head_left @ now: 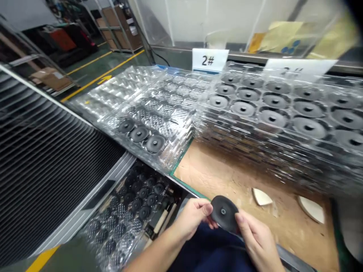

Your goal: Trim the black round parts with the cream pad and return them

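A black rounded disc-shaped part [227,215] with a small metal ring at its centre is held in front of my body. My left hand [195,215] pinches its left edge between thumb and fingers. On the opposite edge, my right hand [253,236] grips it with the thumb on top; the fingers underneath are partly hidden. Beyond and to the left, a clear plastic tray [176,155] has similar black parts [155,142] in its near row. Stacked clear trays [241,141] filled with grey-black cupped parts [272,117] stand at the right.
Two cream wedge-shaped pads [261,197] lie on the brown table surface [221,170]. Below left is another clear tray [121,230] with black parts. A ribbed black conveyor-like surface [51,162] runs along the left. A "2#" sign [210,60] stands behind the trays.
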Tool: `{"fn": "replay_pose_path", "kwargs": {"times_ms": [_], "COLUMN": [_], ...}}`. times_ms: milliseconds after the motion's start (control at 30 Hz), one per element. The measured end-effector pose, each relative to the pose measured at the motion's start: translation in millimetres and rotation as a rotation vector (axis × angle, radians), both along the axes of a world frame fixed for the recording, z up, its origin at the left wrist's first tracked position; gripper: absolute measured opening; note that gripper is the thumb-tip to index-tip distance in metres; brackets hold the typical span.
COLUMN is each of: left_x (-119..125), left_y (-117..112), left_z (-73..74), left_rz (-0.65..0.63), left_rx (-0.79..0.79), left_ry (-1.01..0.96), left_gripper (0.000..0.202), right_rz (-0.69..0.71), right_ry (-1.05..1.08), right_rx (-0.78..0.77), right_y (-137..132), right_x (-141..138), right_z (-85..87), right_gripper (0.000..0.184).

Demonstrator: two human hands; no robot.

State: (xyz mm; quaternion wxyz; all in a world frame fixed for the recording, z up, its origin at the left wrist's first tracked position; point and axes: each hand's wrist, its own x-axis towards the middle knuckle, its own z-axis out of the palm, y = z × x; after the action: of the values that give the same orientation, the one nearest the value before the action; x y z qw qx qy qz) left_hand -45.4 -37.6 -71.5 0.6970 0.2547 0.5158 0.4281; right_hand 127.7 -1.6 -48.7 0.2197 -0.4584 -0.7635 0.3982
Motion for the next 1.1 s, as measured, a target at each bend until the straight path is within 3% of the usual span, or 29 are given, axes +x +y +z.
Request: {"fn": "replay_pose_path", "kwargs": {"times_ms": [100,200,367,533,700,800,933,1100], "left_x": [-32.3,-77.9,-167.1,-250.0,-322.1,-352.9,-374.2,-377.8], "left_y": [-30.1,-66.7,-130.2,-170.4,-176.8,-169.2,-156.6,-158.8], "left_z": [-29.5,-60.9,-108.3,-133.5,-144.9,-155.6,-176.0,-195.2], "left_rz": [0.122,0.269,0.527,0.594,0.556,0.542,0.542,0.578], "left_rx": [-0.152,-0.333,-0.628,-0.790,-0.834,-0.814,-0.766,-0.783], "left_ry": [0.054,0.178,0.455,0.679,0.932,1.062,1.181,1.264], "left_gripper": [0.032,0.027,0.032,0.033,0.033,0.033,0.034,0.034], "right_rz": [0.255,0.405,0.455,0.482,0.483,0.423,0.331,0.215], "right_ry": [-0.085,-0.291,-0.434,-0.435,-0.513,-0.577,-0.662,-0.728], "right_rx": [-0.020,-0.088,-0.154,-0.375,-0.614,-0.641,-0.585,-0.437], "right_y": [8.8,17.8,23.8,32.2,44.7,48.2,44.0,34.1], "right_x": [-14.6,-26.0,-39.6,-44.3,-45.6,-47.4,-53.3,-67.9], "right_z": [-26.4,-51.1,-69.5,-75.6,-84.4,-89.0,-90.1,-81.6], "right_gripper": [0.034,0.029,0.029,0.036,0.045,0.048,0.049,0.049]}}
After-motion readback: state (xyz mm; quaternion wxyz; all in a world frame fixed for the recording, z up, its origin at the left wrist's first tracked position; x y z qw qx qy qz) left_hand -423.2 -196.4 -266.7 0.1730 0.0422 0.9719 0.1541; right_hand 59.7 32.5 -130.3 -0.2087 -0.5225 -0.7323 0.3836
